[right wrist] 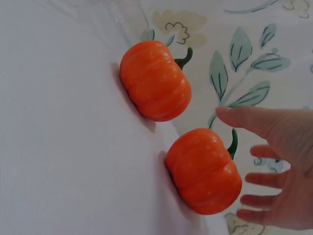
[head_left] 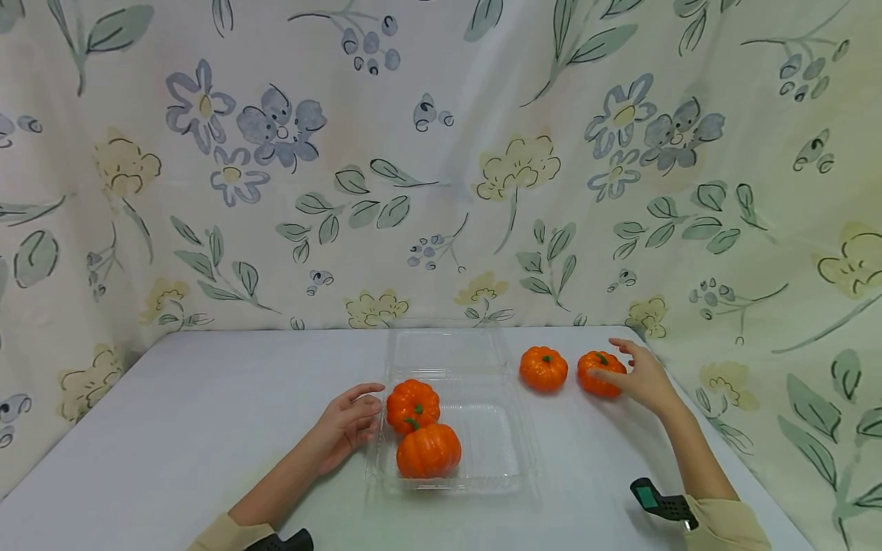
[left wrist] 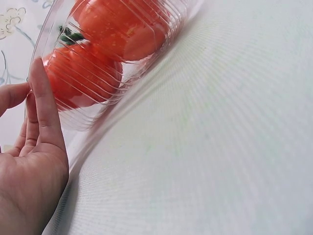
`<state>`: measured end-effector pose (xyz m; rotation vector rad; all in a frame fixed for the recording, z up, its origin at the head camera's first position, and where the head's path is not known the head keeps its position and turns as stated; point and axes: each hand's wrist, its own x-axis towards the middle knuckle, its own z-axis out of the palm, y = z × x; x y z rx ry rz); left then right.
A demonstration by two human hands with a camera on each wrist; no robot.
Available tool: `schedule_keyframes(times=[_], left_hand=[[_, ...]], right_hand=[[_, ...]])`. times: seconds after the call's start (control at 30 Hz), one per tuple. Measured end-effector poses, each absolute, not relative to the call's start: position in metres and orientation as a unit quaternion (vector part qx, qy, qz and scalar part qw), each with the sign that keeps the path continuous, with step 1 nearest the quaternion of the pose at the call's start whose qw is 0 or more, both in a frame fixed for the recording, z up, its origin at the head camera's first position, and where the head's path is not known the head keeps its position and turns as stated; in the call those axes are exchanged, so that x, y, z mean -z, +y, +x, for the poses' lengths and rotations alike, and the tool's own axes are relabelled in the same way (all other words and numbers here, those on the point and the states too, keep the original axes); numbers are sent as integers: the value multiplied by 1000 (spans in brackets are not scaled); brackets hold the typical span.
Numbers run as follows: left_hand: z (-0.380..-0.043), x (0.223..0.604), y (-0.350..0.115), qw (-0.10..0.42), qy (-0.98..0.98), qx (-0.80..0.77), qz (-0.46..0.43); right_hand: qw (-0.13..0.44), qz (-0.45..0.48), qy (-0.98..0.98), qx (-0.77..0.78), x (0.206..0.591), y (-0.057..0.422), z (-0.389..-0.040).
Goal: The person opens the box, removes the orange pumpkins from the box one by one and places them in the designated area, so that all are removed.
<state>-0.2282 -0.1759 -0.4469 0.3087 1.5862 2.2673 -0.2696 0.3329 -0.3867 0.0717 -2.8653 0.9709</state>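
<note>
My left hand [head_left: 342,425] rests at the left side of a clear plastic container [head_left: 482,484], its fingers nearly straight against the wall and rim. Inside are two orange toy pumpkins, a rear pumpkin [head_left: 411,402] and a front pumpkin [head_left: 429,453], both on the container's left side. The left wrist view shows the fingertips [left wrist: 37,68] right at the rim. Over on the right, my right hand [head_left: 644,379] reaches around an outer pumpkin [right wrist: 205,172], thumb and fingers spread with a gap showing in the right wrist view. Beside it sits another pumpkin [head_left: 543,369] with a green stem.
The container's clear lid [head_left: 446,350] lies folded back toward the rear of the white table [head_left: 241,398]. A floral curtain [head_left: 441,229] hangs behind the table and along its sides. Black wrist cameras [head_left: 663,505] sit by the sleeves.
</note>
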Motion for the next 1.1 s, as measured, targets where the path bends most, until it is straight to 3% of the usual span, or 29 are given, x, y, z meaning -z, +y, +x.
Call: schedule_keyframes(times=[0.8, 1.1], left_hand=[[-228, 448, -176, 174, 567, -798, 108], [-228, 448, -176, 172, 571, -796, 102]], right_hand=[[140, 65, -931, -330, 354, 290, -255], [146, 94, -917, -358, 350, 263, -248]])
